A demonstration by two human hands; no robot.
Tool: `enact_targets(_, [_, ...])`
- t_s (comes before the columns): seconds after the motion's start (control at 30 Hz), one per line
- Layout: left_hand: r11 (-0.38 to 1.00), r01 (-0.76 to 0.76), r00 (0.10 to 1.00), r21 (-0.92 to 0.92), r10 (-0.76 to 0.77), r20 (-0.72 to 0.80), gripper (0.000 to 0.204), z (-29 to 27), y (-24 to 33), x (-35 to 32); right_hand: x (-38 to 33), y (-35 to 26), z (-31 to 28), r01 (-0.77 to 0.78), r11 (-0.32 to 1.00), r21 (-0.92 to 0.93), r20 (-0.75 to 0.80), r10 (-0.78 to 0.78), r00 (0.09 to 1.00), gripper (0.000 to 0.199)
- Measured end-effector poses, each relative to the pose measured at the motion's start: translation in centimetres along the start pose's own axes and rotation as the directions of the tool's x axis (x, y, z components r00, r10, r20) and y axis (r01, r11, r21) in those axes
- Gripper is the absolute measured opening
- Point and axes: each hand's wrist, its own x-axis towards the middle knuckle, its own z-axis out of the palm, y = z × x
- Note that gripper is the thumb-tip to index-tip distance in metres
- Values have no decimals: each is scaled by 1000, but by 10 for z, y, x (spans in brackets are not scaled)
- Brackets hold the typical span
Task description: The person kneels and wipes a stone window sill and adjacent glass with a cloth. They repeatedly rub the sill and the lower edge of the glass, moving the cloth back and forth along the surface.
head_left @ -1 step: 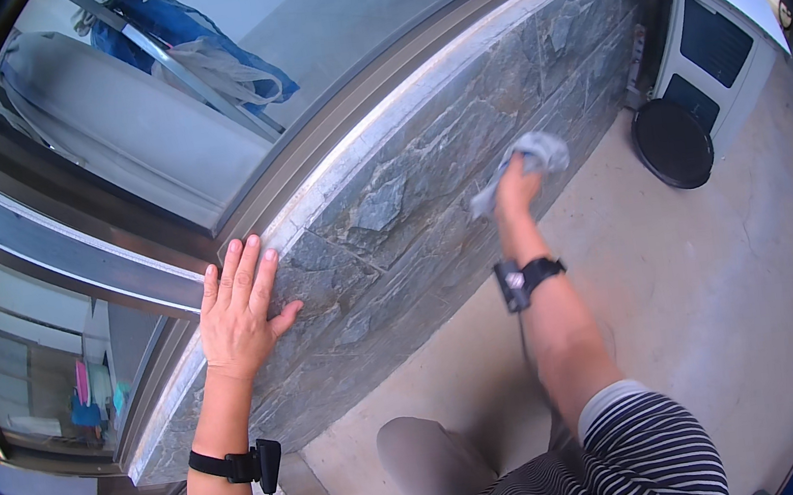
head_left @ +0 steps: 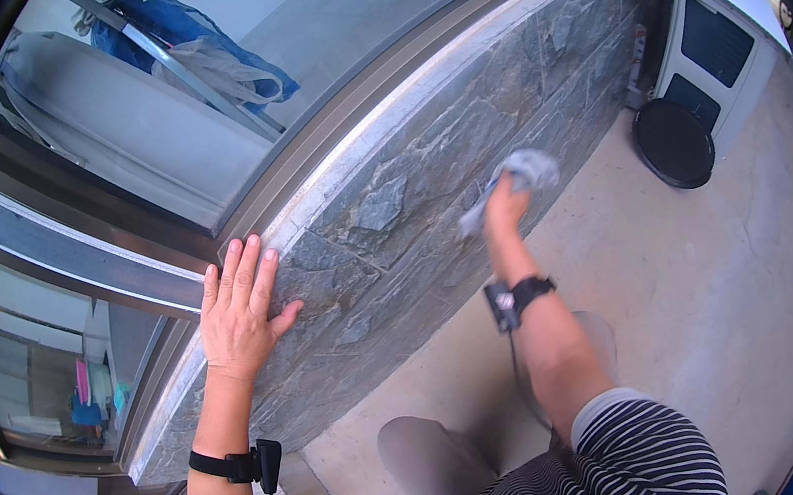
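Note:
A wall faced with rough grey stone runs from the lower left to the upper right under a window. My left hand lies flat on the pale ledge along its top, at the corner of the window frame, its fingers stretched out and holding nothing. My right hand is closed round a crumpled light grey cloth and presses it against the lower part of the stone. The cloth is slightly smeared by motion, and my palm hides part of it.
Beyond my right hand, a round black disc-shaped object leans on a white cabinet with dark panels. Behind the glass are a grey rounded shape and a blue bag. A pale floor stretches below the wall.
My right hand and the cloth have moved a little left and downward along the stone, toward me. My left hand stays in the same place.

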Motion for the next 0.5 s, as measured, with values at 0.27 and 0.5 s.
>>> enact_targets(0.27, [1000,-18,1000,2,18,-12,85,-1,0,0,-249,42,-89,-779,577,-244,363,800,478,55])
enact_targets(0.5, [1000,2,1000,13,-1,-19,83,-2,1,0,-31,-12,-13,-556,726,406,236,504,831,50])
